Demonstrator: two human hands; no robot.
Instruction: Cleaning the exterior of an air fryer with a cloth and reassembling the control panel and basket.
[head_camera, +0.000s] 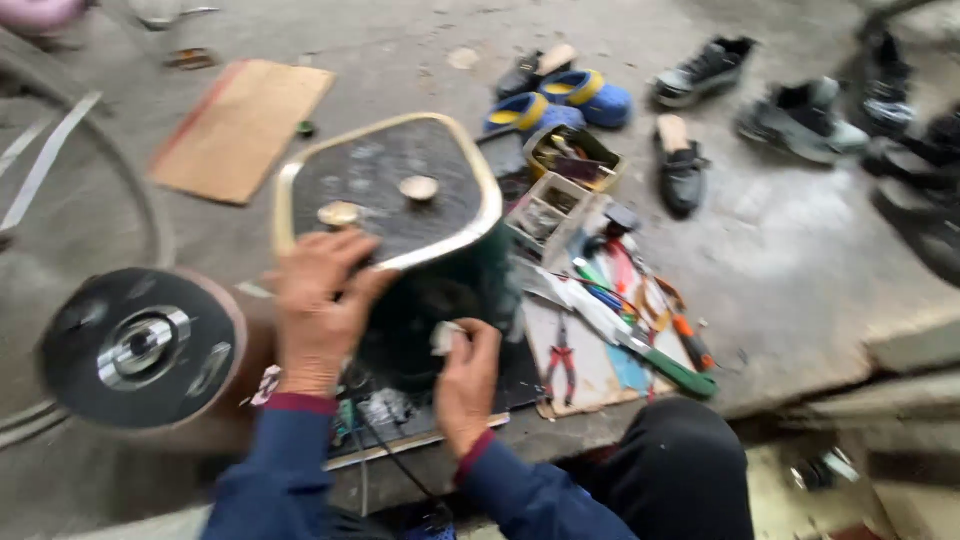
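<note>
That dark green stool (430, 250) sits tipped on the work board, black seat facing up. Left hand (318, 310) clamps the seat's near rim; right hand (465, 375) pinches a small pale scrap (443, 337) against its side, lower down. Pliers (560, 360) lie to the right.

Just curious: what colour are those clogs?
Blue clogs with yellow lining, seen in the head view.
</note>
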